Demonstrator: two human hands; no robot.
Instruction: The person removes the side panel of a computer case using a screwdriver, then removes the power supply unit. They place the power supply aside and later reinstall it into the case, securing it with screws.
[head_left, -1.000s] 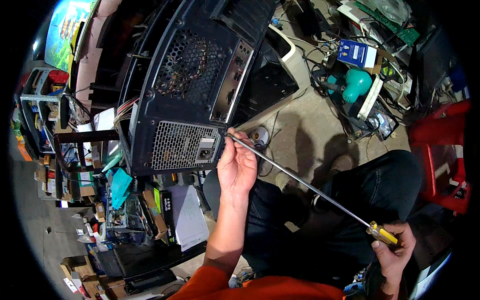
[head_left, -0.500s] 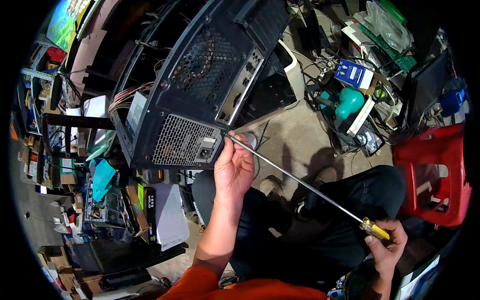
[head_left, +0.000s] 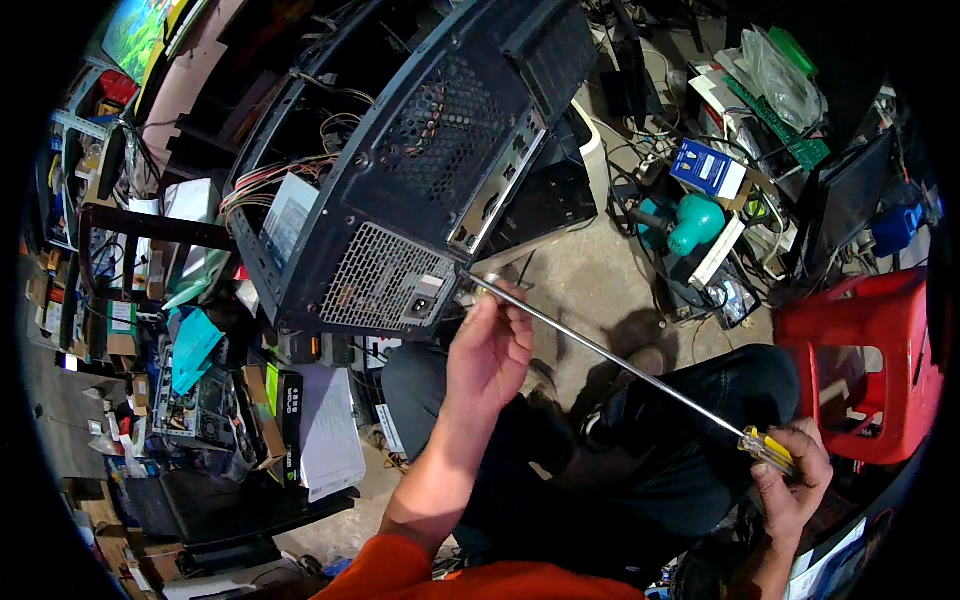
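A long screwdriver (head_left: 620, 361) with a yellow handle slants across the view toward the back of a black computer case (head_left: 383, 192). My right hand (head_left: 793, 485) is closed round its handle at the lower right. With thumb and fingertips my left hand (head_left: 490, 345) pinches the shaft close to the tip. That tip meets the case's edge, beside the power supply's silver grille (head_left: 375, 272); any screw under it is too small to make out. Bundled wires (head_left: 275, 185) spill out at the case's open left side.
A red plastic stool (head_left: 860, 320) stands at the right. Past my knees, a teal power tool (head_left: 695, 222) lies among cables beside a blue box (head_left: 706, 165). Boxes, white sheets (head_left: 330, 430) and computer parts crowd the left.
My left fingers have slid a little back from the tip along the shaft. The right hand and handle have shifted slightly right and down. The case appears a bit farther right in view.
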